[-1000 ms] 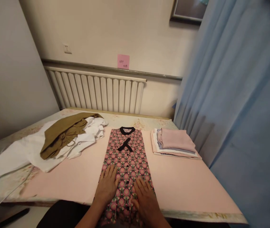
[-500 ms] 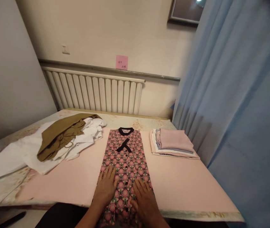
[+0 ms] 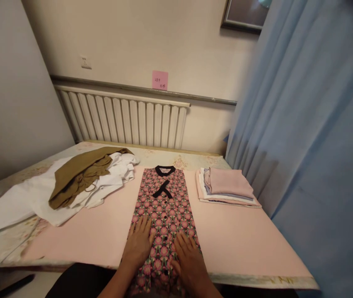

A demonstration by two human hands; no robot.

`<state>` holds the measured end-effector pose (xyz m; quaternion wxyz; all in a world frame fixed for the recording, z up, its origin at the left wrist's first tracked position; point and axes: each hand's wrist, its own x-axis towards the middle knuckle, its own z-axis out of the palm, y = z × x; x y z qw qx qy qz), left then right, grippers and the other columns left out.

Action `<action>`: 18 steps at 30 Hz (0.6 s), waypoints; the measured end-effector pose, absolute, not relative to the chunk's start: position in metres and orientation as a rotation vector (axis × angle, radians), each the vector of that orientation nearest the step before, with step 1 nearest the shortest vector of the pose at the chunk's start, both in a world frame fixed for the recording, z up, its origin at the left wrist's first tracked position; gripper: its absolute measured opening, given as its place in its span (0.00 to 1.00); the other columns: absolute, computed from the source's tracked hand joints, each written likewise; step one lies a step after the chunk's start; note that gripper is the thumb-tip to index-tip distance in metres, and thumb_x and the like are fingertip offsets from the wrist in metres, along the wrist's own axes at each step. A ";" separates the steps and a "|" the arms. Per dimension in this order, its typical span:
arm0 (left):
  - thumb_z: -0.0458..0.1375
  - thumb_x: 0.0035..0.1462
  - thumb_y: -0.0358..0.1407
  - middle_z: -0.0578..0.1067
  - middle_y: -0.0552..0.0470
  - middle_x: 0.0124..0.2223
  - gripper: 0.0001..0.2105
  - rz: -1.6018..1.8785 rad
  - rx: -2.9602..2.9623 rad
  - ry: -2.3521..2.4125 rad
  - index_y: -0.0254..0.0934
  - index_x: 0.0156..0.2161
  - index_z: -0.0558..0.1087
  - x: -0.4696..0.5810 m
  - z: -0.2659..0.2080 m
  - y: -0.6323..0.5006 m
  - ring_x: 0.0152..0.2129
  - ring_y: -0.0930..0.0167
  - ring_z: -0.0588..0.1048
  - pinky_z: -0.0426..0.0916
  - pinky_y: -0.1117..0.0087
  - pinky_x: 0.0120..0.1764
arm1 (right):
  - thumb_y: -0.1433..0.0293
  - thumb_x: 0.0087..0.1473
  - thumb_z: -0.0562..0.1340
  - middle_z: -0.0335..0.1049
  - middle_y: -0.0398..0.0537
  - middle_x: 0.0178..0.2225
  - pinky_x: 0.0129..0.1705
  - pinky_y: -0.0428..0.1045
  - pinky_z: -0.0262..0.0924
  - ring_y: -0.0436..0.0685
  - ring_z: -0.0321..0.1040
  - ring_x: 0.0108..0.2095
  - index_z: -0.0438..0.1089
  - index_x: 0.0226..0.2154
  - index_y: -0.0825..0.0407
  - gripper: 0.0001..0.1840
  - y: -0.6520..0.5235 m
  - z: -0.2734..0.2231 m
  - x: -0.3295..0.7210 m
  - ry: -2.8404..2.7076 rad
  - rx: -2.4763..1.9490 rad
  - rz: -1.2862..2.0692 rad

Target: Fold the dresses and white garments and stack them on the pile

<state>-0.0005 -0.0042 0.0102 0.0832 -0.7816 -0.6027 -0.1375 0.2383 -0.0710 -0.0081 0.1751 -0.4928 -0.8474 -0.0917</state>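
Note:
A pink-and-black floral blouse (image 3: 164, 223) lies front up on the pink mat, folded into a long narrow shape. It has a black collar, a crossed black tie near the neck and a row of dark buttons. My left hand (image 3: 138, 244) rests flat on the blouse's left side, fingers stretched out. On its right side my right hand (image 3: 190, 257) lies palm down, fingers extended and thumb toward the buttons. The blouse's lower end runs toward the table's front edge between my forearms, where it is dark and partly hidden.
Rumpled white clothes (image 3: 39, 190) and an olive-brown garment (image 3: 73, 178) are heaped on the left. A stack of folded clothes (image 3: 229, 182) sits on the right of the pink mat (image 3: 245, 240). Behind the table is a radiator (image 3: 123, 116); a blue curtain (image 3: 288, 124) hangs at right.
Both hands stay in the same places on the blouse. Only the camera view has shifted very slightly.

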 end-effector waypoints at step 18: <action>0.44 0.65 0.45 0.64 0.44 0.64 0.24 -0.466 -2.306 -1.733 0.37 0.61 0.66 -0.002 0.005 -0.003 0.61 0.58 0.61 0.57 0.50 0.59 | 0.60 0.59 0.60 0.54 0.47 0.65 0.64 0.58 0.46 0.61 0.51 0.64 0.57 0.62 0.49 0.31 -0.073 -0.008 0.237 -2.381 -1.414 -0.245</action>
